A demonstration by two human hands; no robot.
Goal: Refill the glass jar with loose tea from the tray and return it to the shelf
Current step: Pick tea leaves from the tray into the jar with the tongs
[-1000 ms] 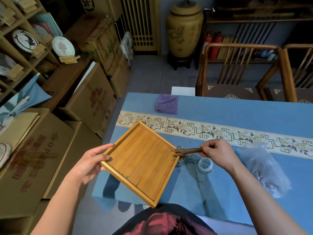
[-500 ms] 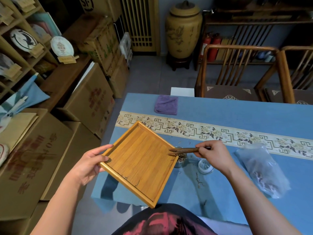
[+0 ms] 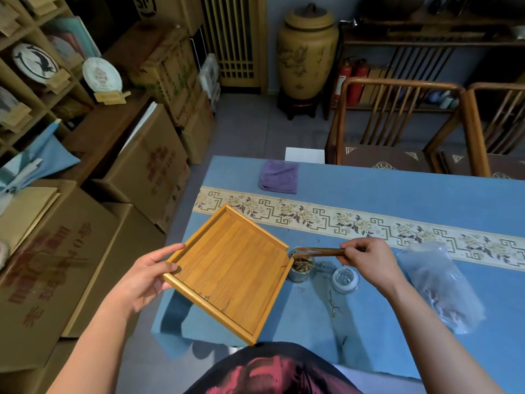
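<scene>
Jar (image 3: pixel 300 266) of loose tea sits on blue desk (image 3: pixel 397 194) between hands, left hand (image 3: pixel 142 275) gripping one tilted wooden tray (image 3: pixel 231 270), right hand (image 3: pixel 366 258) pinching what looks like one wooden scoop (image 3: pixel 321 252) over it; one lid (image 3: pixel 345 279), one plastic bag (image 3: pixel 437 285), one purple cloth (image 3: pixel 279 176), two chairs (image 3: pixel 397 120) behind.

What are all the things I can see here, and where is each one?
Tray: one, yellow bamboo, tilted above the table's left end.
Jar: one, clear glass with tea inside, at the tray's right corner.
Tongs: one pair, brown, over the jar.
Lid: one, clear, right of the jar.
Plastic bag: one, clear, far right.
Cloth: one, purple, far edge.
Table: one, blue cover.
Left hand: grips the tray.
Right hand: pinches the tongs.
</scene>
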